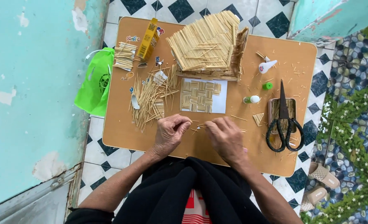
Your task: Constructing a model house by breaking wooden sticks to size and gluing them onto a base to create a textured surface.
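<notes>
My left hand [170,132] and my right hand [226,137] rest on the near edge of a small tan table [121,132], fingertips almost meeting. Between them they pinch thin wooden sticks [198,125]. Just beyond the hands lies a white sheet [221,103] bearing a woven mat of stick squares [198,96]. A loose heap of sticks [151,99] spreads to the left of it. A stick-built house with a slanted roof [207,43] stands at the table's far side.
Black scissors [284,124] lie over a small tin of sticks at the right. A glue bottle [267,65], green cap [267,86] and small bottle [252,99] sit nearby. A yellow box [147,39], bundled sticks [124,56], green bag [97,83] and sandals [319,182] lie around.
</notes>
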